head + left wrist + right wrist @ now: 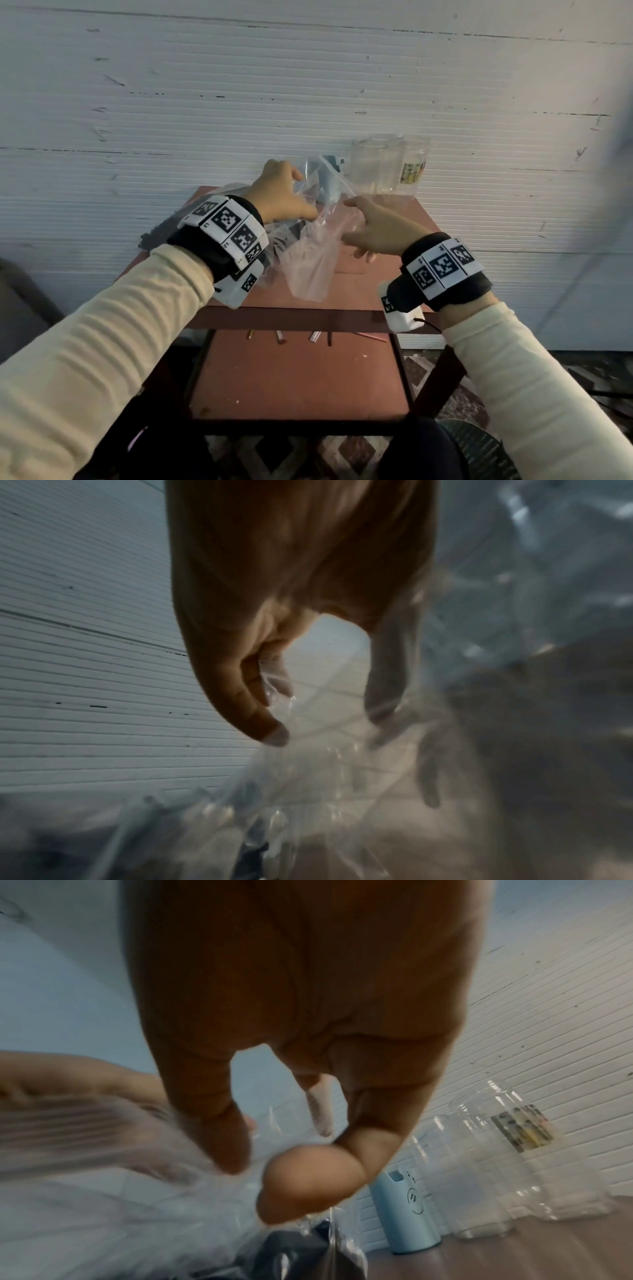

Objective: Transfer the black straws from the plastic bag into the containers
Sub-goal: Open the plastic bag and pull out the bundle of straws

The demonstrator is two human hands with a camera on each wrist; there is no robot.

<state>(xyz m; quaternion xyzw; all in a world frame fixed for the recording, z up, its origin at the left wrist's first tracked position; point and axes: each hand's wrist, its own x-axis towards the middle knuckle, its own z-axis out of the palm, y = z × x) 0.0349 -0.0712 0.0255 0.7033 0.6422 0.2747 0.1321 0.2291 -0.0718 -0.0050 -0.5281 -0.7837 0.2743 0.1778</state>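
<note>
A clear plastic bag (313,263) hangs over the red table (363,284), and both hands hold its top edge apart. My left hand (305,195) grips the left side of the bag's mouth; in the left wrist view its fingers (270,729) curl over the film and the thumb lies behind it. My right hand (352,219) pinches the right edge between thumb and forefinger (236,1150). Dark straws (294,1250) show blurred through the plastic low down. Two clear containers (368,168) (472,1175) stand empty at the table's back right.
A light blue cylinder (407,1215) stands behind the bag, left of the containers. A dark bundle in plastic (161,233) lies at the table's left edge under my left wrist. Several small items (281,337) lie on the lower shelf. A white ribbed wall is right behind the table.
</note>
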